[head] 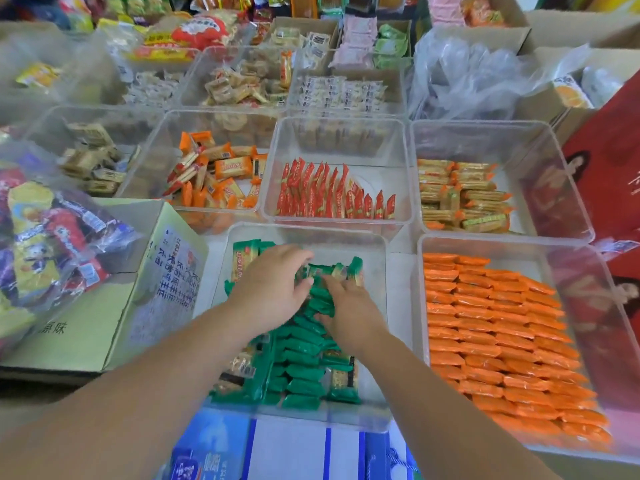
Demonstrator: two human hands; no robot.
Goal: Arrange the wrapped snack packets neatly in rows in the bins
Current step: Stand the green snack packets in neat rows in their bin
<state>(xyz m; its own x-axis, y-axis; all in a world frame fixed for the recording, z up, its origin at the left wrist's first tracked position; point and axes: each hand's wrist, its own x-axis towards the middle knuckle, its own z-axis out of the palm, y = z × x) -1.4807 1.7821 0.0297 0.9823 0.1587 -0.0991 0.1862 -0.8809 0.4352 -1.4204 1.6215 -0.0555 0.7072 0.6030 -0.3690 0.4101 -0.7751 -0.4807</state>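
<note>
A clear plastic bin [375,244] right in front of me holds several green wrapped snack packets [304,362], some standing in a row, others lying flat at the left side. My left hand [270,282] reaches into the bin's far half, its fingers curled over a few upright green packets [341,270]. Beside it, my right hand [349,306] presses down on the green row, fingers bent round the packets' tops. The packets under both palms are hidden.
To the right, a bin [485,242] holds neat rows of orange packets [495,341]. Behind stand bins with red packets [332,195], loose orange packets [218,178] and yellow-orange packets [460,199]. A cardboard box [104,306] sits at left, a red bag [609,161] at right.
</note>
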